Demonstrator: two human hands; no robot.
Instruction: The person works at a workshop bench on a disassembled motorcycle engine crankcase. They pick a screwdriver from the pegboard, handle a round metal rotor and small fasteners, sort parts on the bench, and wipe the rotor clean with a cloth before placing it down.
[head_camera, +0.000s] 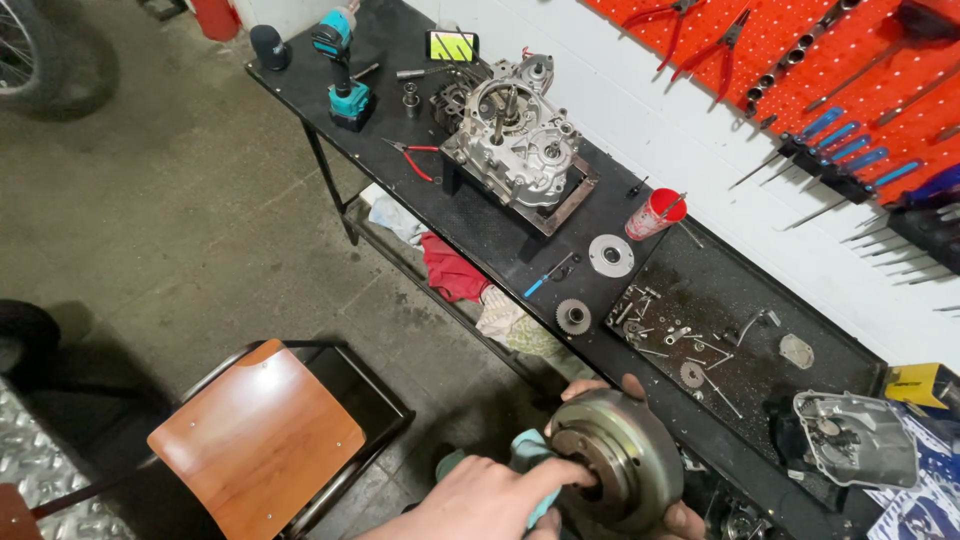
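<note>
A round grey metal drum-shaped engine part (630, 450) is held up at the near end of the black workbench (500, 235). My right hand (602, 387) grips it from behind, with fingertips showing over its top rim and a thumb at its lower edge. My left hand (480, 498) presses a teal cloth (527, 452) into the part's open centre. Most of the right hand is hidden by the part.
On the bench stand an engine crankcase (515, 140), a teal cordless drill (345, 70), red-handled pliers (415, 160), a red cup (652, 213), a gear (573, 316), a dark tray of screws (690, 340) and an engine cover (855, 440). A wooden-seated chair (255, 440) stands at the left. Tools hang on a red pegboard (830, 60).
</note>
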